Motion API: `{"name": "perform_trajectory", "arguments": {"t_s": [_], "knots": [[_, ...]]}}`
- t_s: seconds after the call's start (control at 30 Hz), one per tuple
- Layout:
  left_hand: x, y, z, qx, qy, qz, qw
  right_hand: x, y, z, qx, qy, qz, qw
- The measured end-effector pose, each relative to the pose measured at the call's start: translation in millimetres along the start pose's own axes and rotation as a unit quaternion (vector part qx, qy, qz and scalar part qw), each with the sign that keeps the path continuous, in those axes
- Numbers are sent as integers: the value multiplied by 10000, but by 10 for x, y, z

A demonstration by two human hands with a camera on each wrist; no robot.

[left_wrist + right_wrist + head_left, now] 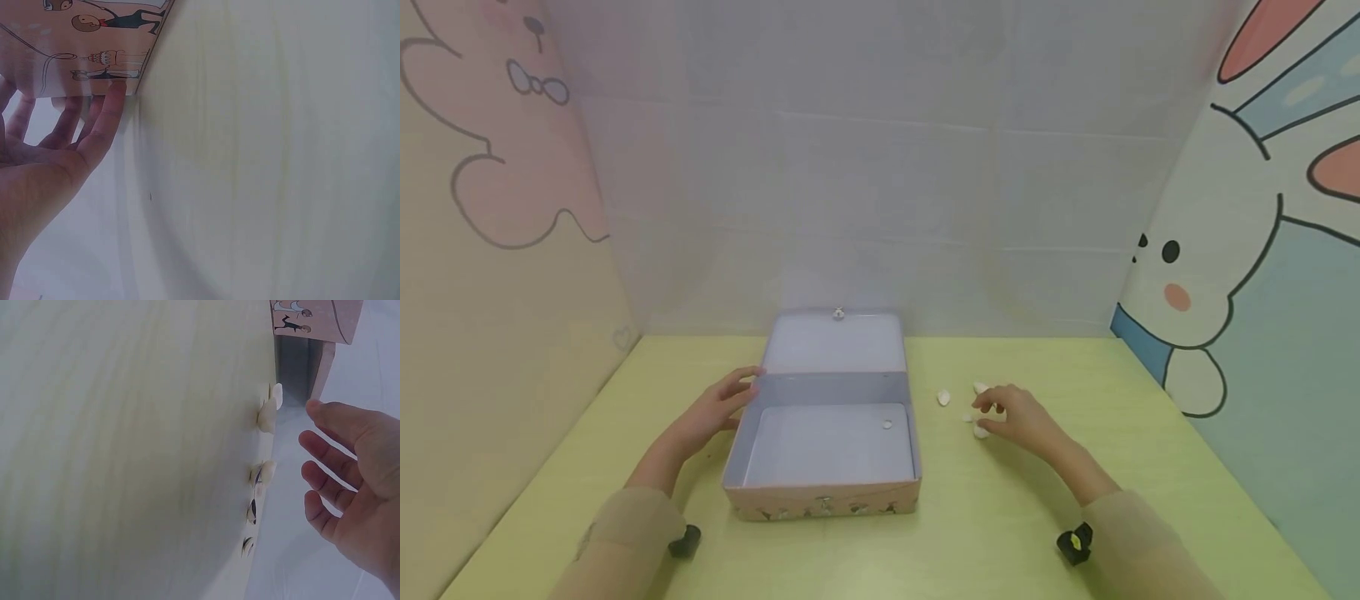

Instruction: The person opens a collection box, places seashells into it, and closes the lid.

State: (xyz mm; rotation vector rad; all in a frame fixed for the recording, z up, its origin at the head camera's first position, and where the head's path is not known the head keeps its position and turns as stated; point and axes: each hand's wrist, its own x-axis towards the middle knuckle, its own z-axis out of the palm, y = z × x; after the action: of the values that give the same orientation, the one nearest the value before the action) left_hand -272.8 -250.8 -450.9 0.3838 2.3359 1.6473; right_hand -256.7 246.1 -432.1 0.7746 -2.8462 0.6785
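Note:
An open tin box with pink printed sides stands on the table, its lid tipped back. My left hand rests at the box's left side; in the left wrist view its fingers touch the printed wall near a corner. My right hand, fingers loosely bent, hovers among small white shells to the right of the box. Nothing shows in its grasp in the right wrist view, where the fingertips are apart from the row of shells. One small whitish piece lies inside the box.
The yellow-green table ends at a pale back wall. Side panels stand left and right, the right one with a rabbit drawing. Each wrist carries a black strap mount.

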Motion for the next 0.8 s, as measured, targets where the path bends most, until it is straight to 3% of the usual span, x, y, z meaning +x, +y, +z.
{"name": "perform_trajectory", "arguments": {"t_s": [0.3,0.8], "knots": [[11,-7,5,40,16,-35,10000,-2,57,42,72,-518,351,9980],[12,-2,0,-36,-11,46,10000,-24,112,97,-75,-774,-82,9969]]}}
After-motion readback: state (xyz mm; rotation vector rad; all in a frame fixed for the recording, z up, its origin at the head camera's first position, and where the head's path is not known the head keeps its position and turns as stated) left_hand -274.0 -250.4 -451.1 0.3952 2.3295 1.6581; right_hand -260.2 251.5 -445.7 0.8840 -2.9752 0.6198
